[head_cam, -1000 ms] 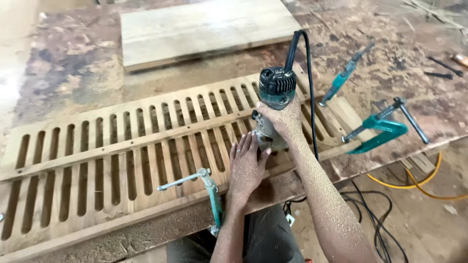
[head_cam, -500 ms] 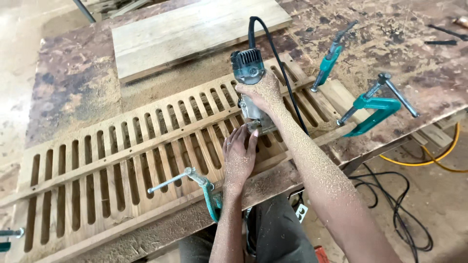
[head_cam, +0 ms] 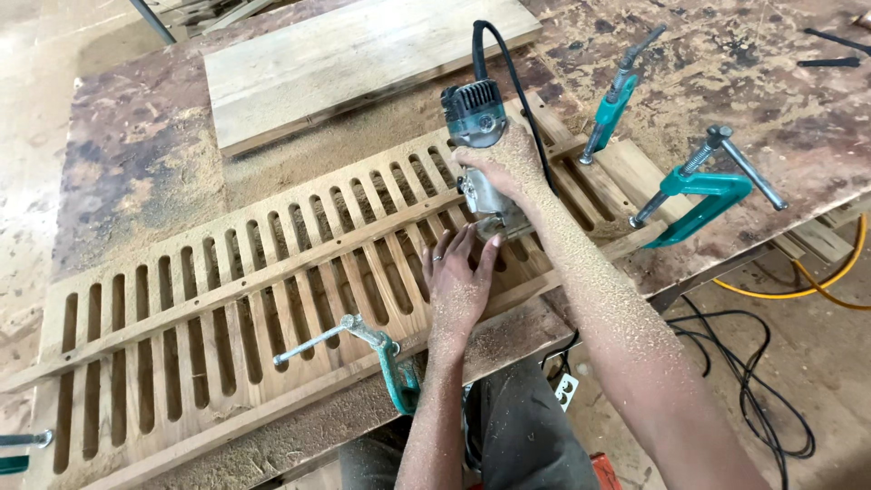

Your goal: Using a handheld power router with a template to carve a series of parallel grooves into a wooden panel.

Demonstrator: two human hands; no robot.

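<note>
A sawdust-strewn workbench [head_cam: 136, 163] carries one long slotted wooden panel [head_cam: 227, 299], whose long axis runs from the lower left up to the upper right, its two rows of slots lying crosswise to that length. Beyond it lies a single plain wooden board [head_cam: 354, 59], roughly parallel to the panel. Three teal clamps show fully: one [head_cam: 699, 186] at the panel's right end, one slimmer bar clamp [head_cam: 617, 95] just behind that, and one [head_cam: 381, 349] on the near edge; a fourth [head_cam: 18, 449] only peeks in at the far left. One small router [head_cam: 481, 154] stands upright on the panel near its right end, its teal top pointing up and its black cord [head_cam: 508, 63] looping away over the bench. The right hand [head_cam: 508, 163] is wrapped around the router's body, fingers closed on it from the right side. The left hand [head_cam: 458, 272] lies flat with fingers spread on the panel, its fingertips just beside the router's base, holding nothing.
</note>
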